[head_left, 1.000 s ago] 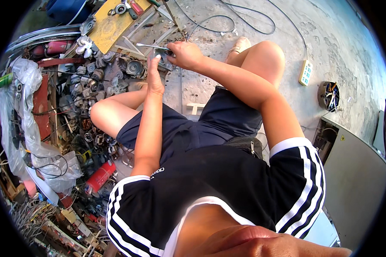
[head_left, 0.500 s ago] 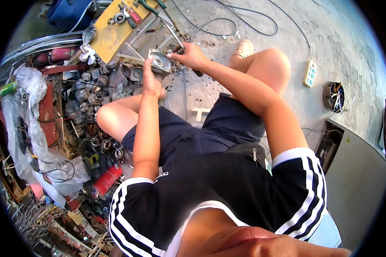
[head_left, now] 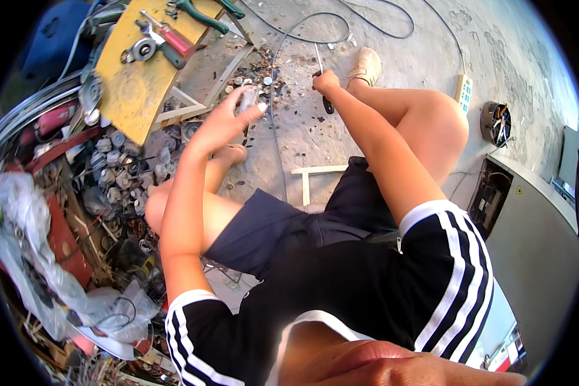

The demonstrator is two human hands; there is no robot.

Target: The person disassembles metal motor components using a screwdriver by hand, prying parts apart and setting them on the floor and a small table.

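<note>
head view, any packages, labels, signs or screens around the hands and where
Power strip: on the concrete floor right of the right knee, long pale rectangle with green-marked sockets.
Warning sticker: small yellow mark on top of the grey metal cabinet at the right.
Plastic bag: crumpled clear wrapping among the scrap at the left.
No screens in view.
Right hand grips a screwdriver; left hand holds a small metal part.

Hands parted — right hand (head_left: 326,82) drew the screwdriver (head_left: 321,77) away.
</note>
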